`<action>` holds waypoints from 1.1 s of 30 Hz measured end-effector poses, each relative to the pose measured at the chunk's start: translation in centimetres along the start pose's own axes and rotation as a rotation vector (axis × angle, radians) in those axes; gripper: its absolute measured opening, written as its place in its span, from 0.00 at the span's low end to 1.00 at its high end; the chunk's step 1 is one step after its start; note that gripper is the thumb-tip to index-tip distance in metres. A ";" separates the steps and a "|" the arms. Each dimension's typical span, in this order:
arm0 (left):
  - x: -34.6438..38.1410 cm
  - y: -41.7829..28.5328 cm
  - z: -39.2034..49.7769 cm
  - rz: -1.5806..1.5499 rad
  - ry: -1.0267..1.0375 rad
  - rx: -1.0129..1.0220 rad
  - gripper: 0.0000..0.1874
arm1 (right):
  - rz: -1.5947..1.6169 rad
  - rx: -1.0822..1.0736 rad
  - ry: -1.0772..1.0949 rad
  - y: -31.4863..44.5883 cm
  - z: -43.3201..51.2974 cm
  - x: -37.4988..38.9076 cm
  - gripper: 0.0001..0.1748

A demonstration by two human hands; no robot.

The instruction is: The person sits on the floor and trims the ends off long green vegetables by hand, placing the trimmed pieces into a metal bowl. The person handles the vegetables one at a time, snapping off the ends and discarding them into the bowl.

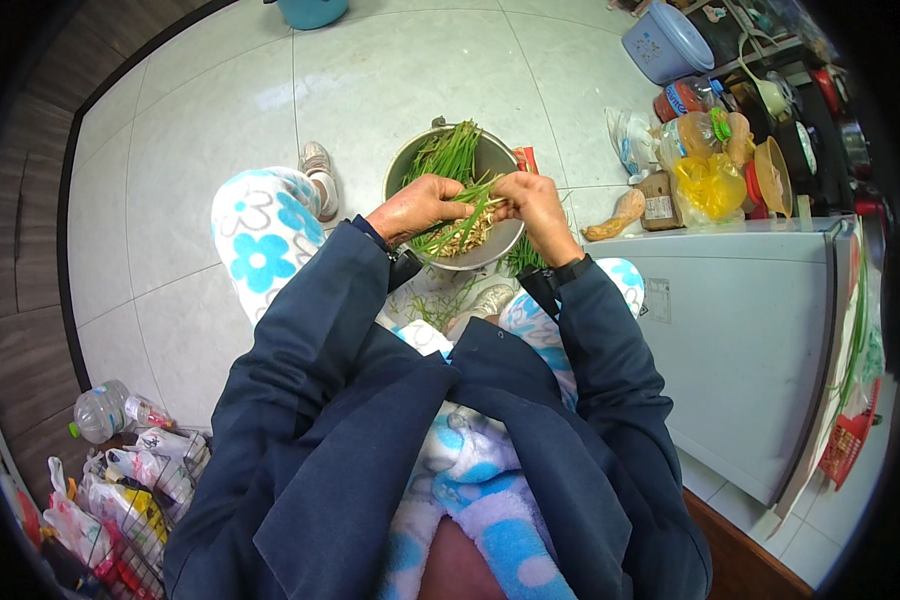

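Note:
A metal pot [508, 244] stands on the floor between my feet. Green chives [450, 154] lean against its far wall, and pale stalk ends [468, 238] lie in its near part. Above the pot, my left hand [426, 210] grips a small bunch of chives [480, 196], whose long leaves hang down towards the near rim. At the bunch's pale ends, the fingertips of my right hand [532, 208] are pinched together on the stalks. More chives [523, 255] lie on the floor by the pot's right side, partly hidden by my right wrist.
Green scraps [439, 306] litter the tiles near my shoe [491, 301]. At right are a white cabinet-like appliance [727, 330], a squash [616, 216], bottles [686, 99] and a lidded blue bucket [664, 45]. A wire basket of bags [131, 495] stands at lower left.

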State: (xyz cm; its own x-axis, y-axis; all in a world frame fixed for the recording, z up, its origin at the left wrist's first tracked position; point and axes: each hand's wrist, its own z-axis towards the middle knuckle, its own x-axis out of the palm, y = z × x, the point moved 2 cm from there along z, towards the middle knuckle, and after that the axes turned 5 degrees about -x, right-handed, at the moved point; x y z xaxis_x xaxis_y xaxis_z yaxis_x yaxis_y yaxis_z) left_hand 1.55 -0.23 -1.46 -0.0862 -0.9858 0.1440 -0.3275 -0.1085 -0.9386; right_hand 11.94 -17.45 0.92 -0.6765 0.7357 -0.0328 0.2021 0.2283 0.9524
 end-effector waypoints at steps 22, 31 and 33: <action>-0.4 0.7 0.4 -0.265 -0.003 -0.091 0.12 | 0.519 -0.133 -0.014 0.2 -0.2 0.8 0.16; 0.0 1.0 0.5 -0.206 0.047 -0.052 0.12 | 0.227 -0.119 0.030 1.0 -0.7 3.0 0.07; 0.1 1.0 0.3 -0.266 0.064 -0.043 0.13 | 0.314 -0.096 -0.028 0.8 -0.6 3.1 0.07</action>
State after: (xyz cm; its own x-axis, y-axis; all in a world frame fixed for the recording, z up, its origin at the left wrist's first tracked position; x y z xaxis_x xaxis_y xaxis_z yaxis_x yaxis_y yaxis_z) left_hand 1.54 -0.47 -2.49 -0.0506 -0.9134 0.4040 -0.3859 -0.3552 -0.8514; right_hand 9.57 -15.40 1.78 -0.5718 0.7782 0.2598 0.3290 -0.0726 0.9415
